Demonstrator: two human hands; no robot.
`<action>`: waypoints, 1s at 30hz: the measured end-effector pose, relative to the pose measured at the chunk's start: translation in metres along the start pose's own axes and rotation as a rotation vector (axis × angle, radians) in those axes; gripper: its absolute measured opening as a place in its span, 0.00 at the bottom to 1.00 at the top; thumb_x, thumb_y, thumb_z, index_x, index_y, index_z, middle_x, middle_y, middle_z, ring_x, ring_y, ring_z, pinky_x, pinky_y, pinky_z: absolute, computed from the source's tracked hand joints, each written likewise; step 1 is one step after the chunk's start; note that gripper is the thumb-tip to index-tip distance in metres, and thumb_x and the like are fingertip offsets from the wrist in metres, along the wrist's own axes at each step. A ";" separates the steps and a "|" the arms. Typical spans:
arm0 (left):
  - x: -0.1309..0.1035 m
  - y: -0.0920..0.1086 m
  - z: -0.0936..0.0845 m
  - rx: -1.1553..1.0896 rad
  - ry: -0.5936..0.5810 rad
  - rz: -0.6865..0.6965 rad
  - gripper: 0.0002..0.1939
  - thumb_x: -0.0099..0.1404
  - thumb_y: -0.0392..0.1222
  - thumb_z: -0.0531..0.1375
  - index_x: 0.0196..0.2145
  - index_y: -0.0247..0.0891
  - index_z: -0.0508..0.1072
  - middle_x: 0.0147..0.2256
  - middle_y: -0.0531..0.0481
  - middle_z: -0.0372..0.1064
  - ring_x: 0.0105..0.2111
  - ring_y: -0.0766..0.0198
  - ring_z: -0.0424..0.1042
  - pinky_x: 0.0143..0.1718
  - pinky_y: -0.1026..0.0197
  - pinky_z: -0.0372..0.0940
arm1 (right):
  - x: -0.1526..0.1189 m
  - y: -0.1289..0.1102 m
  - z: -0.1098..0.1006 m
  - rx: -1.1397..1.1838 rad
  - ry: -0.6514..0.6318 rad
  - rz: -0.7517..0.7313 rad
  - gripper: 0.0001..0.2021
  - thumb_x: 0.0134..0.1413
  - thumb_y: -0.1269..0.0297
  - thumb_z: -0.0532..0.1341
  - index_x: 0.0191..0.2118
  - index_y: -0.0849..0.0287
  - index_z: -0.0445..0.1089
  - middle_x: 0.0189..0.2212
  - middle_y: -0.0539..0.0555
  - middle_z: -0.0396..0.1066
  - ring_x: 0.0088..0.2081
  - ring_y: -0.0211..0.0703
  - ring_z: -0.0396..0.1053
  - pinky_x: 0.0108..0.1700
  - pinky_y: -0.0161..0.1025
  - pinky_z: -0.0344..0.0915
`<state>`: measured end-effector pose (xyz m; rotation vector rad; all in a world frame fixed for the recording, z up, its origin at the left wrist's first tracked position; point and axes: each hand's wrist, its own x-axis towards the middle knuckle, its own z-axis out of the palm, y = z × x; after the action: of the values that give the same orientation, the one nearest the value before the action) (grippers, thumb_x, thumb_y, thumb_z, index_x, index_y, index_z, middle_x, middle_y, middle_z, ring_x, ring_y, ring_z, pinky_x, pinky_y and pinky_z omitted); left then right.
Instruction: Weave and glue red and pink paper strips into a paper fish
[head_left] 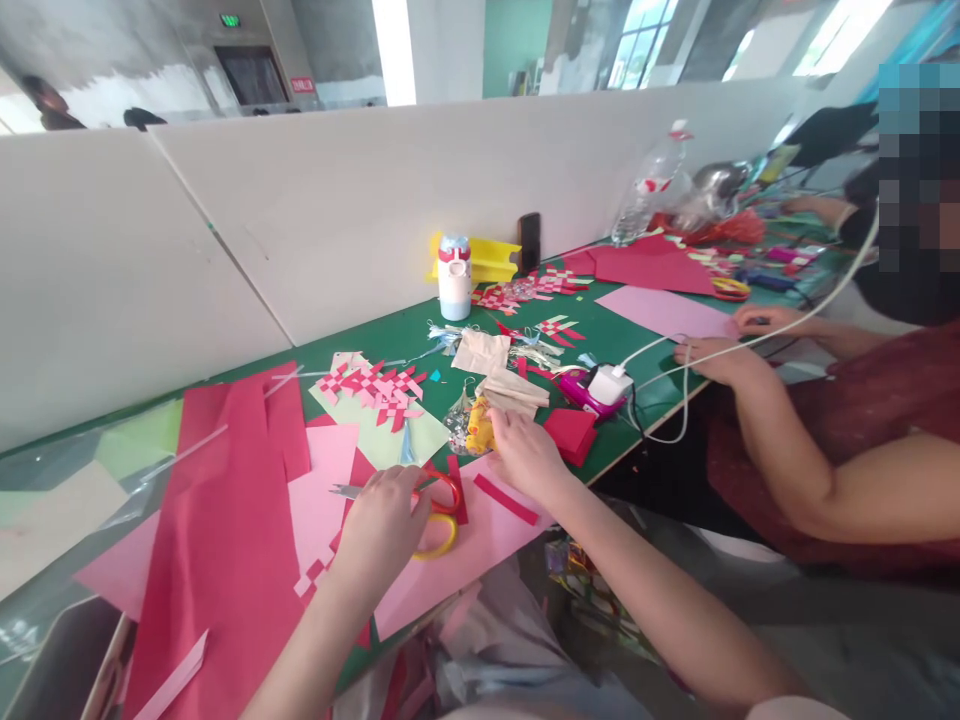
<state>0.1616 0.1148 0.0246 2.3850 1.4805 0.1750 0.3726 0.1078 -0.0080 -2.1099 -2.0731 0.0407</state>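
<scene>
My left hand (382, 525) rests on a pair of scissors (431, 500) with red and yellow handles, lying on pink paper (480, 545); whether the fingers grip the handles is unclear. My right hand (525, 450) reaches to a small clear bag with yellow contents (474, 425) and touches it with the fingertips. A red paper strip (506, 500) lies just below that hand. A folded red paper stack (571, 433) sits to its right.
Red paper sheets (225, 520), woven red-and-pink pieces (375, 390) and beige packets (510, 390) cover the green table (622, 335). A white bottle (454, 278), a phone (529, 242), a charger with cable (609, 383). Another person's hands (724, 355) rest at the right.
</scene>
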 end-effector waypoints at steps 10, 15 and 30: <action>0.023 0.012 -0.001 0.052 -0.050 -0.043 0.12 0.68 0.41 0.50 0.39 0.39 0.73 0.40 0.46 0.74 0.40 0.56 0.70 0.37 0.58 0.61 | 0.000 0.019 0.002 0.052 -0.060 -0.008 0.18 0.54 0.73 0.58 0.51 0.62 0.57 0.42 0.59 0.72 0.42 0.50 0.73 0.33 0.38 0.60; 0.028 0.017 -0.002 0.090 -0.076 -0.045 0.12 0.68 0.41 0.50 0.39 0.38 0.73 0.40 0.45 0.74 0.40 0.56 0.70 0.36 0.59 0.61 | -0.002 0.022 0.002 0.118 -0.018 0.003 0.16 0.53 0.75 0.58 0.48 0.61 0.56 0.38 0.56 0.73 0.40 0.49 0.73 0.32 0.37 0.59; 0.051 0.030 0.025 0.197 -0.177 0.155 0.20 0.69 0.36 0.48 0.56 0.39 0.66 0.41 0.42 0.74 0.44 0.54 0.71 0.40 0.57 0.63 | -0.004 0.054 -0.019 -0.066 -0.026 0.201 0.16 0.51 0.77 0.62 0.44 0.64 0.59 0.41 0.61 0.71 0.43 0.52 0.72 0.36 0.38 0.61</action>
<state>0.2173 0.1430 0.0076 2.5947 1.2857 -0.1502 0.4282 0.1017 0.0019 -2.3615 -1.8933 0.0276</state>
